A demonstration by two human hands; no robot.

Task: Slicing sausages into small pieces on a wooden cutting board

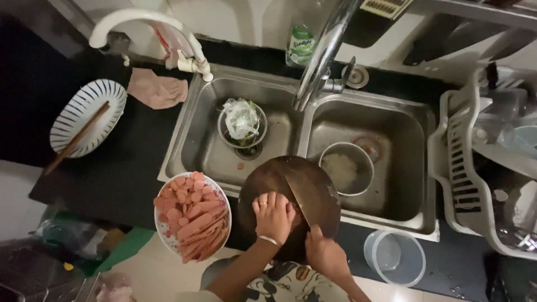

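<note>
Mid-slice at the sink: left hand [273, 215] presses curled fingers down on a small piece of food, mostly hidden under them, at the near side of a round dark cutting board [288, 201] that sits over the sink [184, 131] rim. Right hand [323, 254] is closed round the handle of a knife [298, 201], blade angled across the board w/ its edge just beside the left fingertips. Judged step: cutting in progress; next cut calls for fingertips tucked back & a straight downstroke. Left of board, touching it, a plate [193, 217] heaped w/ pink sausage slices & strips. Behind board: a strainer bowl of scraps [241, 123] in the left basin, a metal pot [347, 169] w/ rice in the right basin, tap [324, 53] overhead. Right of board, a clear plastic container [394, 258] & a dish rack [475, 162]. Far left of board, a striped plate w/ chopsticks [86, 117]. Board overhangs the basin, so it could rock
</note>
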